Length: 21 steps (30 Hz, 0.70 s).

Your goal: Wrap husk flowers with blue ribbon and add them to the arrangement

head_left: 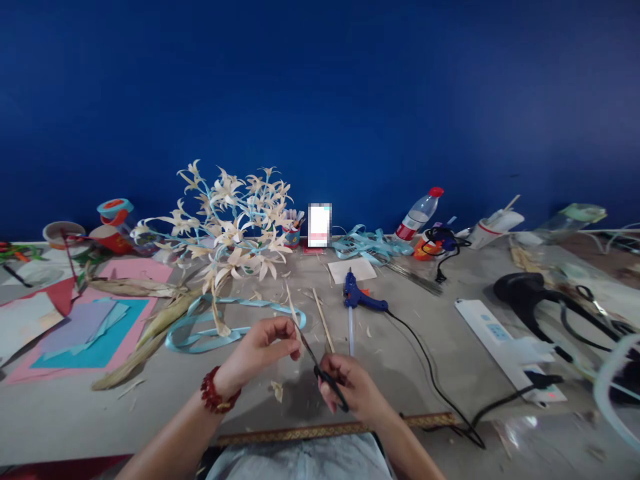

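Note:
My left hand (270,343), with a dark red beaded bracelet (216,393) on the wrist, pinches a thin pale strip (291,305) that looks like dried husk. The strip's pointed end stands up above the fingers. My right hand (350,387) grips black-handled scissors (331,385), their blades pointing up and left to the left fingertips. Whether the blades touch the strip I cannot tell. Another pale strip (323,320) lies on the table just beyond the scissors. A light blue ribbon (193,343) loops over the table left of my left hand.
Pale husk flowers (230,233) stand at back left. A blue glue gun (356,293) with a cord lies ahead of my right hand, near a white power strip (505,347). Coloured paper (95,353) and dried husks (155,330) lie left. A bottle (417,217) leans at the back.

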Each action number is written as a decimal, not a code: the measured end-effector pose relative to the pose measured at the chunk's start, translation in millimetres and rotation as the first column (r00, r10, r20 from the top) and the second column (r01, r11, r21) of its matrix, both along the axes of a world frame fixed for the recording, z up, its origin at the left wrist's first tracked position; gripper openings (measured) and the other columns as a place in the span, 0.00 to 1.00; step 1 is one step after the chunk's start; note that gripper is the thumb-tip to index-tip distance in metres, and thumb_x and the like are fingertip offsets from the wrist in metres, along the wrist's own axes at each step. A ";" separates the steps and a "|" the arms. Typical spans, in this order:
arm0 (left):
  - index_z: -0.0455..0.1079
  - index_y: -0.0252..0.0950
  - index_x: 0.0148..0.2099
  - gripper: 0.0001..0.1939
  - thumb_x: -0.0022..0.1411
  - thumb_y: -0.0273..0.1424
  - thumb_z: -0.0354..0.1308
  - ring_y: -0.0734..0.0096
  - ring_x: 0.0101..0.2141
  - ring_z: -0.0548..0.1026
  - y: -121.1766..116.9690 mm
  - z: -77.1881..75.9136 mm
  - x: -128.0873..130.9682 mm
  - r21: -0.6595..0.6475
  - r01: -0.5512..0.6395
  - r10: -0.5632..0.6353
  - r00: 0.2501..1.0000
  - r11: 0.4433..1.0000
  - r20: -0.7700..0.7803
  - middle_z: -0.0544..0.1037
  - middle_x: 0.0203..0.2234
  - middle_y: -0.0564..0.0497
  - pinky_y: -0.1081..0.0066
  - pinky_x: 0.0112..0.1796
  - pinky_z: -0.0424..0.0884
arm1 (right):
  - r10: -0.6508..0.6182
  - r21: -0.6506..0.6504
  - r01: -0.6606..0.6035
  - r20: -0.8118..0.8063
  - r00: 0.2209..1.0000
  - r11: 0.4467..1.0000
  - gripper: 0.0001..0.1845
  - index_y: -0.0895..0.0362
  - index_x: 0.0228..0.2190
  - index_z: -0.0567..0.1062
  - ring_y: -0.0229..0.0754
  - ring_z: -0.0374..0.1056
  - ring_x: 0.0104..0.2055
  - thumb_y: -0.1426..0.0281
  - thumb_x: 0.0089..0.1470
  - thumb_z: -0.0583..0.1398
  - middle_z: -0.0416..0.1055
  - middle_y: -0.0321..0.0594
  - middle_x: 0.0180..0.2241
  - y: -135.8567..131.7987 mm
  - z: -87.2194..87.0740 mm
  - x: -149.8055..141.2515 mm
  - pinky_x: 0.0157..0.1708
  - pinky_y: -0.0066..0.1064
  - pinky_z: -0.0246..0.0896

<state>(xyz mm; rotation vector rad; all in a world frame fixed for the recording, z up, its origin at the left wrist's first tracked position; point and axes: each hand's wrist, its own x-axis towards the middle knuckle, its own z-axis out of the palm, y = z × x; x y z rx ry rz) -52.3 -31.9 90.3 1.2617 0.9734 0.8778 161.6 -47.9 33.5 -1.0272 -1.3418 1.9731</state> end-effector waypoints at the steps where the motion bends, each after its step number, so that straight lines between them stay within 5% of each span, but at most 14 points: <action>1: 0.69 0.34 0.31 0.08 0.60 0.33 0.60 0.70 0.28 0.71 0.3 0.0 0.0 0.005 0.002 -0.002 1.000 1.000 -0.006 0.75 0.24 0.50 0.71 0.34 0.65 | -0.002 0.001 0.002 -0.011 1.000 1.000 0.23 0.55 0.23 0.61 0.30 0.58 0.16 0.54 0.41 0.67 0.65 0.28 0.18 -0.1 0.1 0.0 0.18 0.23 0.49; 14: 0.68 0.34 0.31 0.08 0.60 0.33 0.59 0.70 0.29 0.71 0.8 -1.7 -0.1 0.003 0.025 -0.025 1.000 1.000 0.019 0.75 0.25 0.50 0.70 0.34 0.64 | -0.025 0.024 0.026 -0.012 1.000 0.999 0.27 0.55 0.22 0.62 0.29 0.54 0.15 0.49 0.40 0.67 0.61 0.27 0.15 -0.8 0.8 0.7 0.16 0.24 0.45; 21: 0.68 0.34 0.32 0.05 0.60 0.28 0.57 0.68 0.31 0.72 2.2 -2.6 -4.6 0.047 0.117 -0.119 0.993 0.992 0.021 0.76 0.28 0.48 0.69 0.35 0.65 | -0.116 0.072 0.112 0.052 0.992 0.991 0.22 0.54 0.22 0.61 0.31 0.58 0.15 0.58 0.42 0.68 0.62 0.26 0.16 7.9 -1.6 3.1 0.17 0.24 0.52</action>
